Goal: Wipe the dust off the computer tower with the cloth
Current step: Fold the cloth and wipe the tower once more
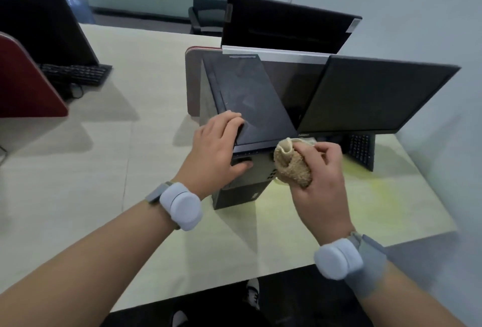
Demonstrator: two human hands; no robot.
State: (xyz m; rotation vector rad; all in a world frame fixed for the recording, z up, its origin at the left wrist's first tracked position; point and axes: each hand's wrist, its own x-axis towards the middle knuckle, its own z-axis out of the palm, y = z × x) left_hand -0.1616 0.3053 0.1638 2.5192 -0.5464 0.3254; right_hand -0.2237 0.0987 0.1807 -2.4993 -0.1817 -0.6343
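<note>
A black computer tower (pixel 250 97) stands on the pale desk (pixel 135 144), its dusty top panel facing me. My left hand (pixel 216 152) grips the tower's near left top corner, fingers over the top edge and thumb on the front panel. My right hand (pixel 320 178) holds a bunched tan cloth (pixel 292 165) against the upper right of the tower's front face.
A black monitor (pixel 375 94) stands right of the tower, a keyboard (pixel 361 150) below it. Another monitor (pixel 284 24) faces away behind a divider. At far left are a third monitor (pixel 39 19), a keyboard (pixel 75 73) and a red partition (pixel 23 84). The desk's near edge lies below my wrists.
</note>
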